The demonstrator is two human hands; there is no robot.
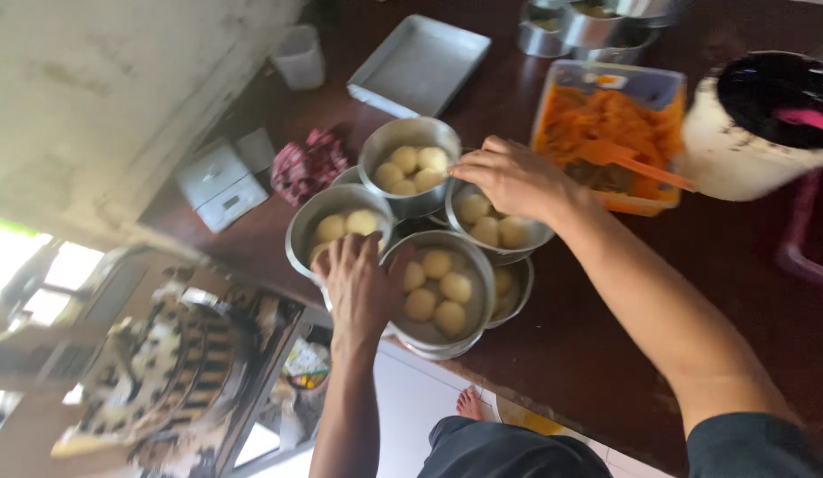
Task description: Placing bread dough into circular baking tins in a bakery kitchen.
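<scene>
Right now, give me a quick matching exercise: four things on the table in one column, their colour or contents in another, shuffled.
Things:
1. Rectangular plastic tub
2. Flat square tray
3. Round metal bowl under the left hand
4. Crumpled cloth

Descriptions:
A. Dark red, patterned
B. Holds pale dough balls
C. Holds orange filling and an orange spatula
D. Grey, nothing in it

Pairs: 1-C, 2-D, 3-B, 4-A.

The left hand rests on the bowl rims; the right hand reaches over another bowl.
</scene>
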